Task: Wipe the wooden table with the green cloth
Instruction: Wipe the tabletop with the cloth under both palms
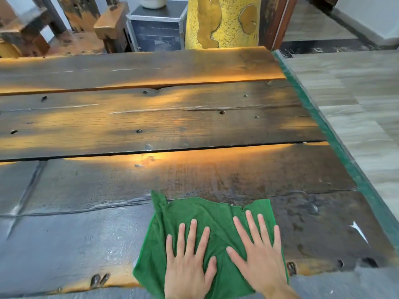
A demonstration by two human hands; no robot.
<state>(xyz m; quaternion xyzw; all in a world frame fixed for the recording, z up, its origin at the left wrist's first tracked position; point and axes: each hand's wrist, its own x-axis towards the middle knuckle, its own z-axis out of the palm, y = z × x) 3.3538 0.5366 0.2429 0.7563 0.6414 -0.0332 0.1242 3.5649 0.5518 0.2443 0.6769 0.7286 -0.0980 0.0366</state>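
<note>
I have both palms flat on one green cloth (207,229) at the lower centre of the frame. My left hand (186,262) has its fingers spread and straight, pressing down rather than gripping; my right hand (258,253), just beside it, lies the same way, all five fingers fanned out over the fabric. The cloth is a soft, nubbly microfibre, roughly square but rumpled, with one corner peaked up at its upper left and its lower edge hanging over the near edge of the wooden table (151,121).

The table shows three broad planks running left to right, dark and weathered, with long cracks, knots and small round holes (I count about ten). Warm orange light streaks the two farther planks; the nearest one looks grey and glossy, with a wet sheen to the right of the cloth. A green-edged glass sheet (336,143) covers the top, its rim running along the right side.

Across the top of the frame stand one yellow speckled pillar (224,22), one dark metal-edged case (155,31) with a white bowl (152,2) on it, and rough timber blocks (71,24) at upper left.
</note>
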